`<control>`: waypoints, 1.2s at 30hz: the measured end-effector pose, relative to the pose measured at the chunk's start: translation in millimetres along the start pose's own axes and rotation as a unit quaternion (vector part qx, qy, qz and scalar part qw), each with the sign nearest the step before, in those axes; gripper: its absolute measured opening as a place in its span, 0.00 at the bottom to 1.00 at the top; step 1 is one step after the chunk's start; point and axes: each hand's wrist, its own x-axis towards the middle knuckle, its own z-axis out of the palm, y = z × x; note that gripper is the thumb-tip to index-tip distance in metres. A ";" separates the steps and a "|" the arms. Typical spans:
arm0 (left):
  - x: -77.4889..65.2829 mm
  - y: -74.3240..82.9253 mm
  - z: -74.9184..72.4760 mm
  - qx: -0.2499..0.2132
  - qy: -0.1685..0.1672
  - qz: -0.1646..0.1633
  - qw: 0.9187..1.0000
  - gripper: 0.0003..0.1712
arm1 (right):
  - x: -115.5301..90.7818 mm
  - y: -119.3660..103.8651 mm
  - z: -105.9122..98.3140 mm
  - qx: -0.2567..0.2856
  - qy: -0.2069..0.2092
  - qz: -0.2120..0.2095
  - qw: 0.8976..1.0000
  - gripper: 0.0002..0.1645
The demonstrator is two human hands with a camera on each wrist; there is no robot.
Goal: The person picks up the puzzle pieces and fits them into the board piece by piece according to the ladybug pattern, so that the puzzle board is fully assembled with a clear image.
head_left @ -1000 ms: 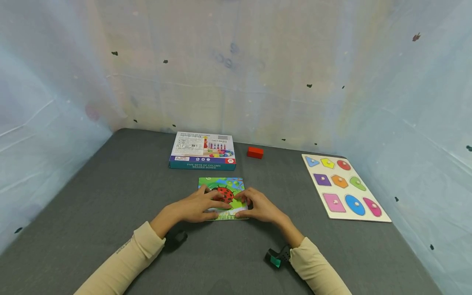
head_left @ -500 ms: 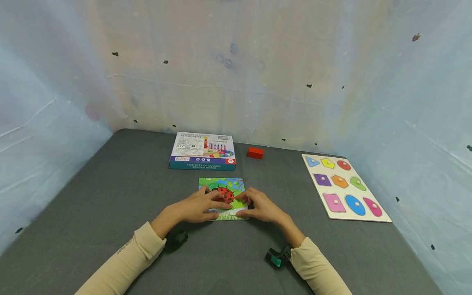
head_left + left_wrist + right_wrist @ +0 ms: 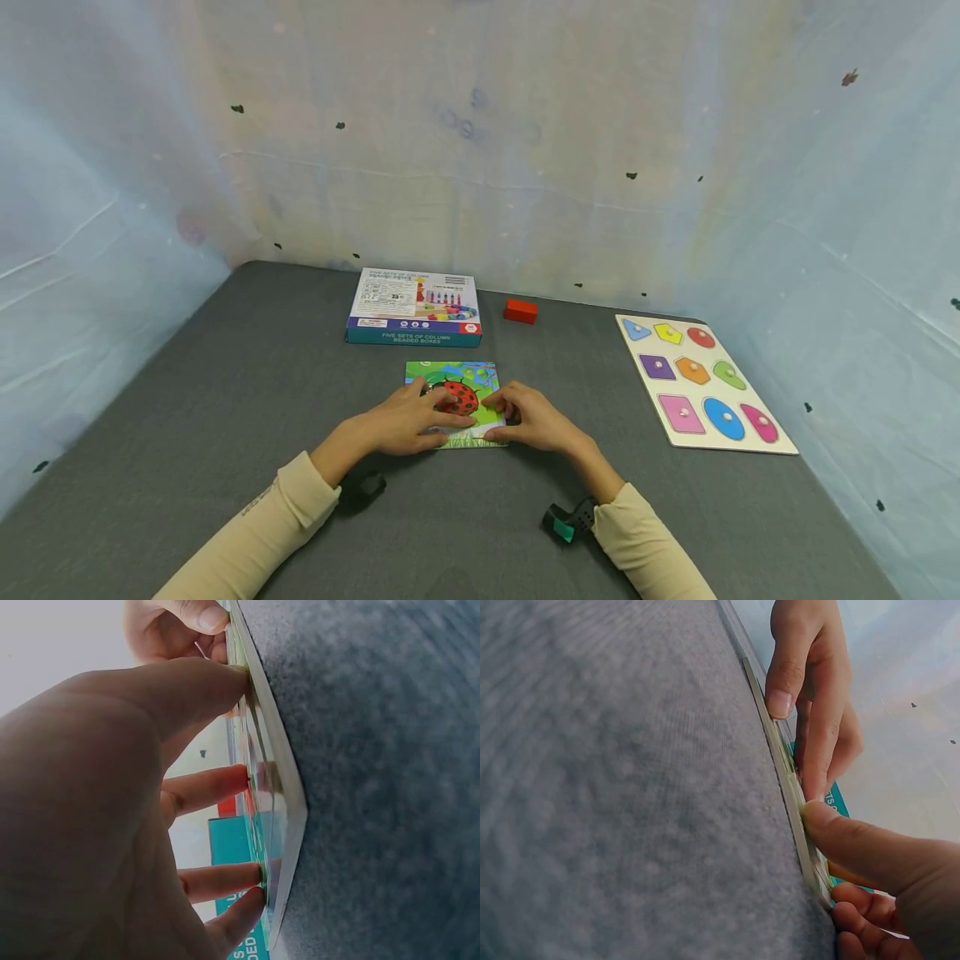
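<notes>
A flat ladybug picture puzzle [image 3: 461, 397] lies on the dark table in the head view, its green and blue picture partly covered by both hands. My left hand [image 3: 408, 419] rests over its left part with the fingers spread, the fingertips touching the surface in the left wrist view. At the right part is my right hand [image 3: 534, 422]. Its thumb [image 3: 832, 817] presses on the puzzle close to the near edge, while the other fingers are bent beside the right edge. A pale strip shows on the puzzle below the ladybug.
Behind the puzzle lies a boxed bead set [image 3: 414, 307], with a red block [image 3: 521, 311] to its right. A wooden shape board [image 3: 705, 382] with knobbed coloured pieces lies at the right. A pale sheet [image 3: 480, 183] hangs behind the table.
Both hands stay on the puzzle almost unmoved. The whole head view has shifted very slightly.
</notes>
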 end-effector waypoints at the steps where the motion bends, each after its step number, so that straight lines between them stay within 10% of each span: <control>1: 0.2 0.0 0.2 0.000 -0.002 -0.001 1.000 0.24 | 0.0 0.3 -0.1 -0.001 0.000 -0.001 1.000 0.25; 36: 0.5 0.8 0.3 0.010 -0.008 -0.005 1.000 0.24 | 2.7 1.2 6.1 -0.069 0.041 -0.031 0.996 0.29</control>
